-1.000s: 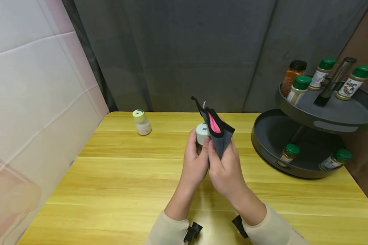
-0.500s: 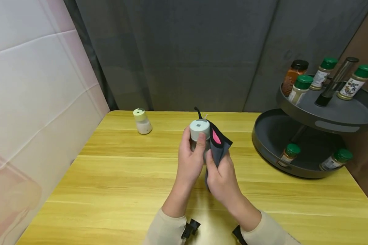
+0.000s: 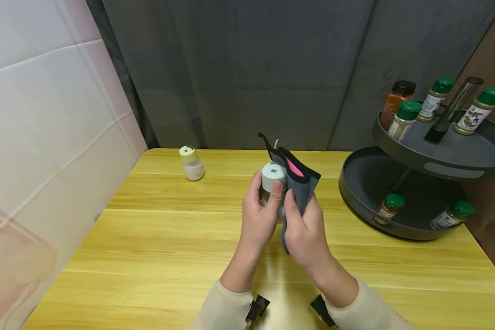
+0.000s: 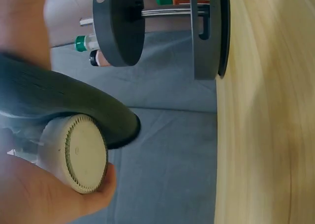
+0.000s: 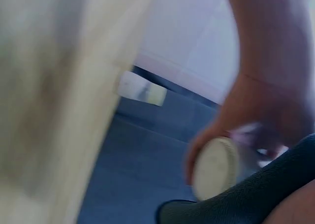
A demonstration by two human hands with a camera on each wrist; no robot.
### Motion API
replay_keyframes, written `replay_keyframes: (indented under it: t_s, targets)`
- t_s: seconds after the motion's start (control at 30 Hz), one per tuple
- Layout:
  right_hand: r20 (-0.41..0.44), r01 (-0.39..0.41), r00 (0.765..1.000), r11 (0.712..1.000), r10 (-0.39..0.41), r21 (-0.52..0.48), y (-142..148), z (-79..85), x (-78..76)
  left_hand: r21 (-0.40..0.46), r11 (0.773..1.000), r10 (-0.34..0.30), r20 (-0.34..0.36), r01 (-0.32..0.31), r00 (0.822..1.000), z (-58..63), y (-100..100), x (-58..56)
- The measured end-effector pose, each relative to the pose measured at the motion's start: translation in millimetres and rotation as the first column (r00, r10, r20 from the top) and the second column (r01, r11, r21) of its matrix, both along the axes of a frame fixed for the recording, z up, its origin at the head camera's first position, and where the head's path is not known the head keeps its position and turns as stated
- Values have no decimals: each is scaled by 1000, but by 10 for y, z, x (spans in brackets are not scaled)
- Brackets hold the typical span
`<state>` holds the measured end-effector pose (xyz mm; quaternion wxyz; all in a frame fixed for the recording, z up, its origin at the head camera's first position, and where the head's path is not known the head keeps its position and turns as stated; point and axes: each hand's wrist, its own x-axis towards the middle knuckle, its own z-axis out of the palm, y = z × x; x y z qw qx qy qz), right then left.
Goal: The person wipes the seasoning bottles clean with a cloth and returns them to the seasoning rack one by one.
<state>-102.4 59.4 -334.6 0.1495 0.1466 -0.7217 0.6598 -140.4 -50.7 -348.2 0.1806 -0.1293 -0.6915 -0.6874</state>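
Note:
Above the middle of the table, my left hand (image 3: 259,215) grips a small clear jar with a pale mint lid (image 3: 273,171). Its ridged base (image 4: 87,154) faces the camera in the left wrist view. A folded grey cloth (image 3: 301,188) with black edging and a pink inner side is pinched between my right thumb and fingers. That right hand (image 3: 308,233) keeps the cloth against the jar's right side, covering part of its wall. In the right wrist view, the blurred jar base (image 5: 215,169) shows beside the dark cloth edge.
A second jar with a yellow lid (image 3: 191,163) stands at the table's back left. On the right is a two-tier dark grey turntable rack (image 3: 441,169) bearing several spice bottles, mostly green-capped. A grey curtain (image 3: 247,73) hangs behind the wooden table (image 3: 156,247).
The jar and left hand shifted left, then back right a little. The cloth dipped along the jar's side and rose again, the right hand moving with it.

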Motion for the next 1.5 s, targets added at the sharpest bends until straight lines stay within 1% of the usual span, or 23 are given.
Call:
replay_keyframes:
  t_s: [0.1,0.2,0.27,0.33,0.4,0.5,0.57,0.63,0.7,0.8,0.87,0.93,0.97,1.07,1.13,1.17,1.27,1.33,1.37,1.43,1.5]
  targets:
    - [26,29,999,999,-30,34,-28,-122,19,20,1000,7,-3,-7,1000,15,-14,-3]
    - [91,31,995,999,-34,37,-22,-223,15,23,1000,15,-15,-15,1000,32,-31,-9]
    - [127,22,992,1000,-24,16,1,-230,-1,17,1000,20,-23,-19,1000,29,-32,-21]
    - [147,15,989,1000,-15,-5,31,-173,-17,7,1000,21,-30,-21,999,21,-22,-26]
    - [135,9,991,1000,-6,-24,53,-85,-22,-2,1000,17,-29,-17,999,9,-3,-23]
    - [62,2,998,999,1,-51,53,37,-6,-7,1000,5,-19,-5,1000,1,21,-6]
    - [8,-2,1000,999,3,-48,31,46,10,-2,1000,1,-8,-1,1000,7,24,8]
    - [-26,8,1000,1000,-9,-27,0,1,25,20,1000,-1,3,1,1000,19,14,13]
    - [-21,30,999,1000,-30,7,-29,-79,35,41,999,-2,11,1,1000,32,0,10]
    - [46,51,997,997,-54,58,-44,-183,33,57,998,-6,15,6,1000,37,-22,-6]
    - [98,52,993,996,-59,77,-31,-184,18,47,999,-6,8,6,1000,26,-26,-18]
    - [120,41,991,995,-51,87,-5,-125,-8,32,999,-2,-4,2,1000,3,-18,-26]
    - [120,36,992,996,-46,86,9,-79,-20,26,1000,-4,-11,4,1000,-10,-12,-27]
    - [67,21,997,998,-25,59,27,68,-37,14,1000,-14,-14,14,1000,-45,22,-15]
    - [18,21,1000,999,-22,47,8,116,-32,23,999,-29,-3,29,1000,-51,43,2]
    - [-4,28,1000,998,-28,50,-10,115,-23,35,999,-37,5,37,999,-49,50,10]
    - [-53,77,996,992,-71,104,-80,8,23,74,996,-42,18,41,999,-19,51,27]
    - [-52,114,993,983,-107,145,-113,-109,50,89,996,-32,14,30,999,0,38,26]
    - [-34,121,993,980,-117,158,-119,-161,60,89,996,-22,17,20,1000,5,28,25]
    - [15,109,993,981,-113,161,-109,-226,59,78,997,-5,15,4,1000,4,10,19]
    - [56,86,994,986,-95,143,-78,-215,35,60,998,11,11,-11,1000,-3,0,15]
